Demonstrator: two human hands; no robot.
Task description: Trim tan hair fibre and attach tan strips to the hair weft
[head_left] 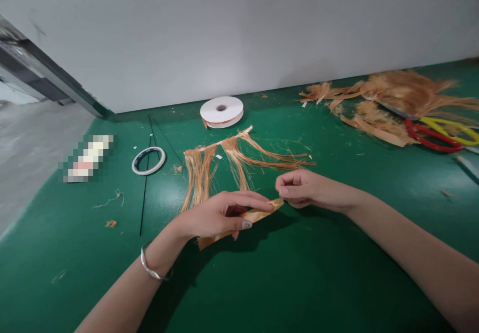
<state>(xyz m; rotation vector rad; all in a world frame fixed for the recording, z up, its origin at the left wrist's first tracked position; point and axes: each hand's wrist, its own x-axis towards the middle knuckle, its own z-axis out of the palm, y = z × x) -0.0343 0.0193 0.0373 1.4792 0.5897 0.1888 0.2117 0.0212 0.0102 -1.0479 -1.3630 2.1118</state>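
Observation:
Low over the green table, my left hand is closed on a flat strip of golden-orange ribbon, thumb on the near side and fingers over the top. One end of the ribbon shows below the palm; the other points to the right. At that right end, my right hand is closed in a pinch at the ribbon's tip. Whether it grips the edge or loose threads is too small to tell. Just beyond lies a narrow pale strip with an orange thread fringe, partly hidden by my left hand.
A white ribbon spool lies near the wall. On the left are a roll of tape, a thin black rod and a blurred-out item. Frayed orange ribbon scraps and scissors with red and yellow handles lie far right.

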